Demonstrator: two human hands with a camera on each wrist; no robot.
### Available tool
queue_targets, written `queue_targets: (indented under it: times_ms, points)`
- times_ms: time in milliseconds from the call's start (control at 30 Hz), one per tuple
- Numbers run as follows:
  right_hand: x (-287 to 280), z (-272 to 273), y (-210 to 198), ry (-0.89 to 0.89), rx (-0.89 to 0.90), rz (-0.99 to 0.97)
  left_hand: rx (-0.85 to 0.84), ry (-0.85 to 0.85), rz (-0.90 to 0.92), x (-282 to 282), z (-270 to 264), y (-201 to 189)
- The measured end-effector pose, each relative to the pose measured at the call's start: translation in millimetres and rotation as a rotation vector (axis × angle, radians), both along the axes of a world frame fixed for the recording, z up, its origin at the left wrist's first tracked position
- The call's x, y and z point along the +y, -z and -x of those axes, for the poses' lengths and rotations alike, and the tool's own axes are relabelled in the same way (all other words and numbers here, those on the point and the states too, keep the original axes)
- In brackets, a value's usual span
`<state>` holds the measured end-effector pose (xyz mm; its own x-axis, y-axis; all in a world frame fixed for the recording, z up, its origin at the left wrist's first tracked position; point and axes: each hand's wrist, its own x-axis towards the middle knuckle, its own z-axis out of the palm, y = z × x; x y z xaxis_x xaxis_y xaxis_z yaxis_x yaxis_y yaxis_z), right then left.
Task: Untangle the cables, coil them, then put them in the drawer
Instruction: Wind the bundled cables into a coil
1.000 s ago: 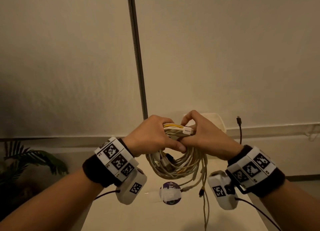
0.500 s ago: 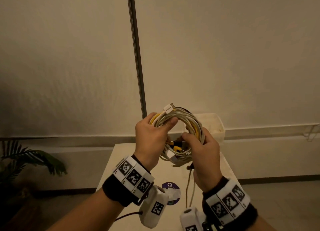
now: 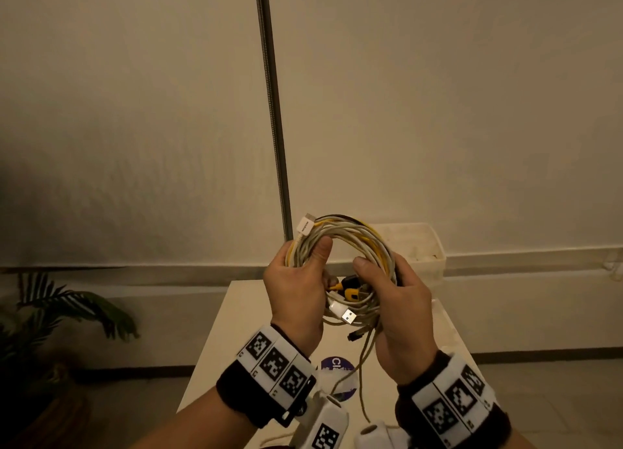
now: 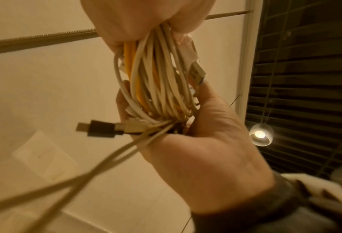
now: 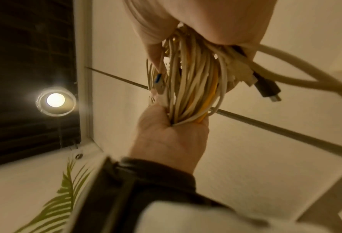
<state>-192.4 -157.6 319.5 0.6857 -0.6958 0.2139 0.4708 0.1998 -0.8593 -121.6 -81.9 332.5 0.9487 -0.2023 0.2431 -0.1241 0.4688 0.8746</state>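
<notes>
A coil of white and yellow cables is held upright in the air over the table, between both hands. My left hand grips its left side, thumb pressed across the strands. My right hand grips the right side, thumb on the inside of the loop. A white USB plug and yellow-black plugs sit inside the loop. A black plug juts from the bundle, and loose tails hang toward the table. The right wrist view shows the same bundle pinched at both ends. No drawer is in view.
Below the hands is a white table with a round purple sticker. A white bin stands at its far end. A metal pole runs up the wall. A potted plant is on the left.
Both hands turned from knuckles-up to palms facing me and lifted the coil, which now stands upright. Over the last half second the grip has barely shifted.
</notes>
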Motion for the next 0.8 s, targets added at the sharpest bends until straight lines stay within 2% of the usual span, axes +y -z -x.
queue_targets:
  times_ms: [100, 233, 333, 433, 500, 600, 700, 800]
  points:
    - [4.0, -3.4, 7.6, 0.011, 0.018, -0.023, -0.007, 0.01, -0.049, 1.3, -1.7, 3.6]
    - [8.6, -9.3, 9.1, 0.001, 0.043, 0.048, 0.009, -0.015, -0.038, 3.7, -4.7, 5.5]
    - [3.8, -15.7, 8.2, 0.081, 0.081, 0.144, -0.036, -0.002, -0.051, 6.5, -8.4, 7.6]
    - [-11.9, -22.1, 3.0, 0.12, 0.164, 0.298, -0.137, 0.085, -0.149, 17.7, -13.9, 10.8]
    - [-23.0, -23.2, -6.7, 0.091, 0.23, 0.455, -0.236, 0.121, -0.274, 30.0, -21.9, 9.2]
    - [-35.6, -22.8, -22.7, 0.042, 0.342, 0.738, -0.447, 0.142, -0.598, 50.8, -40.8, -9.5]
    - [-41.1, -21.1, -37.1, -0.02, 0.422, 1.012, -0.506, 0.294, -0.755, 62.8, -56.8, -44.9]
    - [-35.9, -24.0, -44.4, -0.05, 0.441, 1.192, -0.643, 0.399, -1.055, 53.0, -54.1, -62.2]
